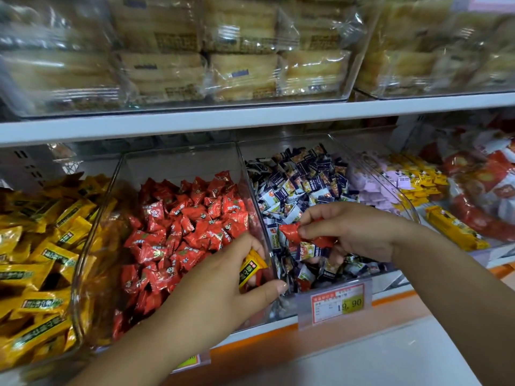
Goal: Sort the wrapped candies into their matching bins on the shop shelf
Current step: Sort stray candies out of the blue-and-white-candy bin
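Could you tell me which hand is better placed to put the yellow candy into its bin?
Left hand: it already grips the yellow candy nearer the yellow bin; the right hand pinches a red candy.

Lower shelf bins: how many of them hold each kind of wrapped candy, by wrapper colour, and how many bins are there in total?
Yellow candies: 1
Red candies: 1
Blue-and-white candies: 1
Pink and yellow candies: 1
Large red packets, blurred, far right: 1
Total: 5
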`<state>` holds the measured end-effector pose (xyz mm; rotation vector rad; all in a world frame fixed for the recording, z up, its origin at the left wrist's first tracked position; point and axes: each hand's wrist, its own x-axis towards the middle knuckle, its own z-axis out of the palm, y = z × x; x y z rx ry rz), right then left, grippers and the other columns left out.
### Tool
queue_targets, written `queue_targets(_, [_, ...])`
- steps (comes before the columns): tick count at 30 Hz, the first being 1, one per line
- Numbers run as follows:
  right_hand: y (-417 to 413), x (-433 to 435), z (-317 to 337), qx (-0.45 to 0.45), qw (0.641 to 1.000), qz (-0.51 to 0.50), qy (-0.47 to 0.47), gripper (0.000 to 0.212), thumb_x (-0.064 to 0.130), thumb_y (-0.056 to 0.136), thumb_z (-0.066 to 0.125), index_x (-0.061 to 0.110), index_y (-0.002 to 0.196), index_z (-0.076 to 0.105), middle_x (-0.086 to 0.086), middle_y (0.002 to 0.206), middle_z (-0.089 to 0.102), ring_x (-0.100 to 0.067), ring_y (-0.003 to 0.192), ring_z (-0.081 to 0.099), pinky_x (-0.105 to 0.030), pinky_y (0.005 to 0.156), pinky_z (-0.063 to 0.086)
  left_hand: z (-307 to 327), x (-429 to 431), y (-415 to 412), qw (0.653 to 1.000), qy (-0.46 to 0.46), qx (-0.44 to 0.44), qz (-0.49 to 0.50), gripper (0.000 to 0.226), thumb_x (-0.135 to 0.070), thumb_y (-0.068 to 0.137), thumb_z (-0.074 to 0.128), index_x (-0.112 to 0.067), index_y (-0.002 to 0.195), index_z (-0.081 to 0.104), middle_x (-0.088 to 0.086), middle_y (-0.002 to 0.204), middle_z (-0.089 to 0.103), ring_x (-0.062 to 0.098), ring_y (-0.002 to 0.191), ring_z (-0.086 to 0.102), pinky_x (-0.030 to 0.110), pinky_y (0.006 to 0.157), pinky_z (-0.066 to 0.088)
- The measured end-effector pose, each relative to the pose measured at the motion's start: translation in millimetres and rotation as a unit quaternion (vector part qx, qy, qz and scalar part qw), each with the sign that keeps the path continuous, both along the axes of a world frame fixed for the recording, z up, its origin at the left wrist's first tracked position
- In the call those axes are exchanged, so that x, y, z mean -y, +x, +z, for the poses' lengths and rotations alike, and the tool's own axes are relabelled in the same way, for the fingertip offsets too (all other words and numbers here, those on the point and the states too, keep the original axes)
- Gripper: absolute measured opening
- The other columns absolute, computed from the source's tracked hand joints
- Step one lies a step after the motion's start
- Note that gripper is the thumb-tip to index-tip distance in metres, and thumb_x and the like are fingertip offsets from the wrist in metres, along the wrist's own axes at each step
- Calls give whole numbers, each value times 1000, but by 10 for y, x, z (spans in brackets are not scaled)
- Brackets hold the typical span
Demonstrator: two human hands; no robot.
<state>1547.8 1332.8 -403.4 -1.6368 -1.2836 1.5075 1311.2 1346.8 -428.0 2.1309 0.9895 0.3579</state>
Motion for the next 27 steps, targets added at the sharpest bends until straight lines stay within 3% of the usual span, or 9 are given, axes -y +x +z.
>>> queue_targets(3, [-20, 2, 7, 40, 999, -7, 28, 5, 15, 91, 63, 14, 87, 64, 5, 71, 62, -20, 59, 62, -22, 39, 38, -4, 3, -2, 1000, 7, -1, 2, 35, -64, 77, 60, -46, 97, 39, -18, 92, 57, 8, 70, 55, 28, 62, 46])
queue_targets(7, [0, 12, 11, 112, 992, -23, 44, 7, 15, 89, 68, 10, 94, 68, -6, 87, 71, -22, 67, 66, -28, 48, 52, -7, 3, -2, 1000, 13, -17, -3, 35, -67, 77, 56, -46, 97, 37, -23, 97, 53, 8, 77, 53, 26, 65, 44])
queue_targets(11, [14, 30, 85, 107, 992, -36, 54, 8, 8, 88, 66, 5, 95, 65, -7, 82, 75, -16, 75, 72, -25, 50, 55, -15, -5, -4, 1000, 13, -19, -4, 35, -69, 76, 55, -46, 97, 37, -24, 95, 53, 5, 74, 52, 25, 63, 44])
queue_targets(17, [-237, -66, 284, 104, 974, -75, 184, 2, 15, 89, 66, 15, 91, 68, -2, 79, 73, -17, 70, 68, -24, 50, 50, -33, 9, -1, 1000, 17, -16, -5, 34, -67, 78, 55, -42, 95, 39, -10, 78, 57, 8, 66, 55, 31, 62, 46])
queue_targets(20, [-538, -212, 304, 137, 957, -72, 246, 4, 23, 89, 67, 26, 91, 69, 10, 72, 70, -17, 61, 68, -34, 60, 55, -36, 10, -3, 1000, 24, -18, -6, 34, -66, 80, 56, -40, 95, 39, -8, 76, 57, 9, 66, 55, 34, 63, 47])
queue_targets(23, [-778, -354, 307, 144, 942, -60, 298, 6, 22, 90, 66, 26, 94, 69, 14, 75, 65, 1, 52, 61, -19, 60, 51, -50, 0, -6, 999, 35, -22, -8, 35, -66, 81, 56, -38, 94, 39, -7, 75, 57, 11, 67, 56, 37, 62, 47])
queue_targets(25, [-867, -412, 333, 147, 939, -36, 307, 15, 25, 93, 62, 26, 107, 68, 16, 91, 67, 9, 68, 62, -10, 64, 47, -57, -8, -6, 999, 34, -21, -10, 34, -66, 82, 56, -38, 93, 39, -5, 75, 57, 11, 66, 56, 39, 61, 47])
queue_targets(27, [-913, -445, 339, 134, 948, 2, 289, 27, 31, 97, 55, 30, 123, 62, 19, 108, 65, 8, 97, 60, -10, 86, 44, -57, -14, -4, 999, 32, -21, -10, 34, -65, 82, 57, -37, 94, 40, -4, 75, 58, 12, 65, 56, 41, 62, 48])
